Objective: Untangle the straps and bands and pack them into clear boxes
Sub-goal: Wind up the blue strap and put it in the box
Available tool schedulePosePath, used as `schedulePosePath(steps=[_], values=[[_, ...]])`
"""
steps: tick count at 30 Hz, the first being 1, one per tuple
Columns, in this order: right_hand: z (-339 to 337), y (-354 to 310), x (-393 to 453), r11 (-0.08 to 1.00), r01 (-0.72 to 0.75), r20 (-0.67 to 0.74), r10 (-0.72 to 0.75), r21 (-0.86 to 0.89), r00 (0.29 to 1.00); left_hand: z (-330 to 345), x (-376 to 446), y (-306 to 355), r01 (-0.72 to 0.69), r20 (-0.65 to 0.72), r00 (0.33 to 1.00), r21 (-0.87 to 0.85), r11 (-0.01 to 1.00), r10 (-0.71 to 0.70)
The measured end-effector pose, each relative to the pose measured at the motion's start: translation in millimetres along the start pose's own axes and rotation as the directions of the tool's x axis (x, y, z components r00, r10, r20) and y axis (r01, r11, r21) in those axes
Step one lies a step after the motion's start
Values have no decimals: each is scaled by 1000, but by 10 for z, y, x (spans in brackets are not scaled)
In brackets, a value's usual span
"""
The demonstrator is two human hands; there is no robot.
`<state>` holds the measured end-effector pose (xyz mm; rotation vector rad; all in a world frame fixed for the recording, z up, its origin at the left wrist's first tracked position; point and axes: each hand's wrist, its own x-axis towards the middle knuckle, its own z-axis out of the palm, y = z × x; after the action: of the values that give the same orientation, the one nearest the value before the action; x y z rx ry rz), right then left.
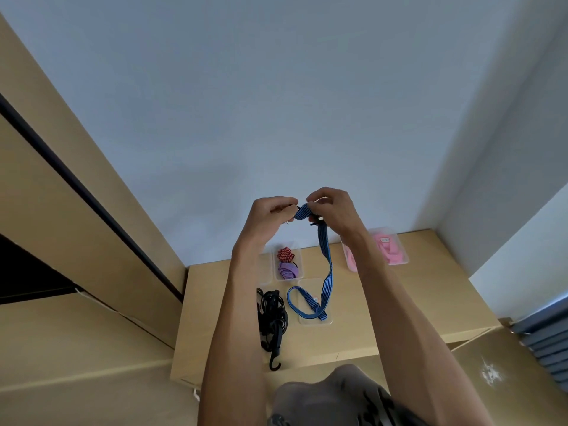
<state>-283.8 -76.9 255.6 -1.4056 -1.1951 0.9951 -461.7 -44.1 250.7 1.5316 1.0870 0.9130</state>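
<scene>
Grey fabric (335, 395), perhaps the person's clothing, fills the bottom of the view, closest to the camera, and both bare forearms rise from beside it toward the wall.

Up in the air above the counter (399, 302), the left hand (270, 215) and right hand (333, 210) meet around the upper end of a blue striped strap (325, 265). The left grip is closed, fingers curled and pinching the strap's folded end; a thin dark piece, probably a hook, shows at those fingertips. The right grip is also closed on the strap, thumb and fingers pinching it just beside the left hand. From the hands the strap hangs down and its lower part lies looped in a clear box (316, 321) on the counter, one loop spilling over that box's left rim.

Taking this clear box as the landmark: just to its left lies a tangle of black cords (272, 315) on the bare counter, with a black hook (275, 365) sticking out at the near end. Behind the box, toward the wall, stands a second clear box (287, 261) holding a rolled red striped strap (285, 253) and a rolled purple strap (288, 269), the red one farther back. To the right and behind, partly hidden by the right forearm, a third clear box (399, 247) holds pink bands (390, 250) and a small label.
</scene>
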Motion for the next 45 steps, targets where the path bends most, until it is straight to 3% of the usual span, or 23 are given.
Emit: schedulePosePath(steps=[3,7,11,13,16,19,23,27,31,36,41,45], values=[[-29,-32,41,982,-30,7,29,189,1000,19,-7,3,-45,73,996,-68,997,50],[-51,-20,112,969,-73,84,54,234,995,26,31,-35,-102,-32,994,-38,994,101],[-67,77,173,884,-193,289,70,426,955,-17,74,-13,-134,38,989,-160,978,142],[13,115,184,902,-188,298,70,388,952,4,143,23,-128,-44,992,-201,971,122],[166,158,210,962,-144,199,98,233,975,48,294,44,-87,-246,969,-200,976,36],[242,179,234,984,-121,113,106,133,988,65,409,4,-87,-393,915,39,995,95],[321,230,311,967,-6,18,11,-255,1000,73,469,-103,-34,-392,903,342,939,176],[382,199,415,983,-92,-35,87,-162,996,120,495,-175,-42,-384,907,323,946,171],[406,222,451,988,-153,-11,153,0,988,95,520,-199,-17,-376,926,54,998,36],[450,260,475,973,-194,55,188,127,981,66,580,-182,-44,-417,906,72,996,70],[396,39,599,1000,9,-83,-10,-11,996,-15,681,51,-200,-428,871,143,969,242],[325,-335,698,973,211,-115,-200,89,973,-96,768,450,-355,-403,839,103,929,365]])
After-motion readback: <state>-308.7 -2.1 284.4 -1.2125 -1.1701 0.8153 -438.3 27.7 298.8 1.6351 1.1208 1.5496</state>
